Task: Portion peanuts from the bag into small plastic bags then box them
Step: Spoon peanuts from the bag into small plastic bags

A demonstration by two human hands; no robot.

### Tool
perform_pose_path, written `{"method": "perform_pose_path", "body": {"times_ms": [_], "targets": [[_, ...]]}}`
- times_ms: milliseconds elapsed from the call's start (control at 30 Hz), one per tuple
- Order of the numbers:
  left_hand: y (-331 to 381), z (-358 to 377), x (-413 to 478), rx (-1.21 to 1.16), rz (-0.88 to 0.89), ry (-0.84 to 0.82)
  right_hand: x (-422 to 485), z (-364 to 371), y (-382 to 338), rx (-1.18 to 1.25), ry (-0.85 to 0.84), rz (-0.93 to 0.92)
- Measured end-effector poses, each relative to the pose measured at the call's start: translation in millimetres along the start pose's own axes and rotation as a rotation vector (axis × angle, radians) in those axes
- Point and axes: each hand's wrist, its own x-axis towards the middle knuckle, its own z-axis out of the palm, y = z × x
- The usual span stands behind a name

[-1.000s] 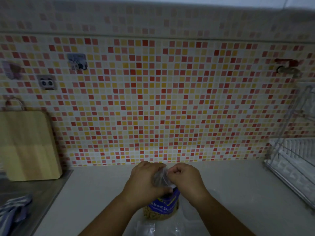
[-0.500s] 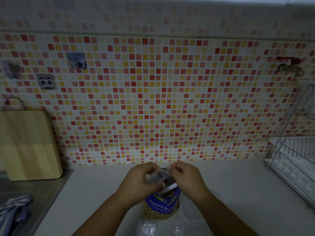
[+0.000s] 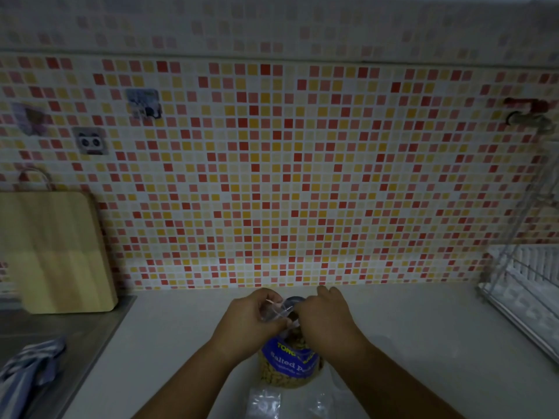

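Head view: at a dim kitchen counter (image 3: 181, 343), a left hand (image 3: 252, 323) and right hand (image 3: 328, 322) pinch the rim of a small clear plastic bag (image 3: 279, 309) with curled fingers, just above the upright peanut bag (image 3: 287, 365) (blue label, tan nuts showing through) standing on the counter near the front edge.
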Motion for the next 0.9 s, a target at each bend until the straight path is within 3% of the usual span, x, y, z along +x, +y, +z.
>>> {"method": "perform_pose_path", "body": {"times_ms": [700, 900], "targets": [[-9, 4, 5, -0.153, -0.149, 0.02, 10, 28, -9, 0.275, -0.133, 0.154], [-8, 2, 5, -0.211, -0.184, -0.005, 18, 28, 8, 0.476, -0.217, 0.439]]}}
